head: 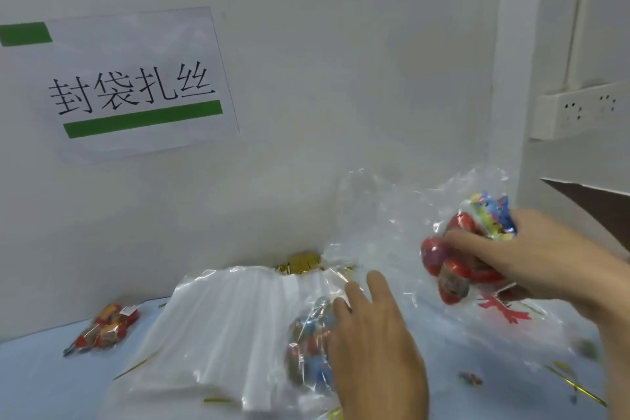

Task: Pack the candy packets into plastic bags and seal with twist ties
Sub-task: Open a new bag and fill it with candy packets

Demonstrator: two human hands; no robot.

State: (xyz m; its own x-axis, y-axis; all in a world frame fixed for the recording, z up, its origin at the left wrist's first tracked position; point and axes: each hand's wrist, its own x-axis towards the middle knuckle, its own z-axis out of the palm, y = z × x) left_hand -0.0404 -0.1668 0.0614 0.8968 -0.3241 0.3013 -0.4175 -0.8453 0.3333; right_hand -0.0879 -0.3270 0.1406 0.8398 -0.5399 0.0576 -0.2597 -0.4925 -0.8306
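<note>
Item: bunch of red foil-wrapped candy packets [453, 266] in crinkly clear plastic bag [392, 215], gripped by right hand [531, 256], up and rt of stack of flat clear bags [231, 324]; left hand [378, 348], fingers straight, rests on stack, nearer gold twist ties [301, 262] behind it.

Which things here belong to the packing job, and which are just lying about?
Job:
candy gripped in the right hand
clear bag round it
left hand on the bag stack
gold ties
packed bag

Lying about:
wall sign
power strip
</note>
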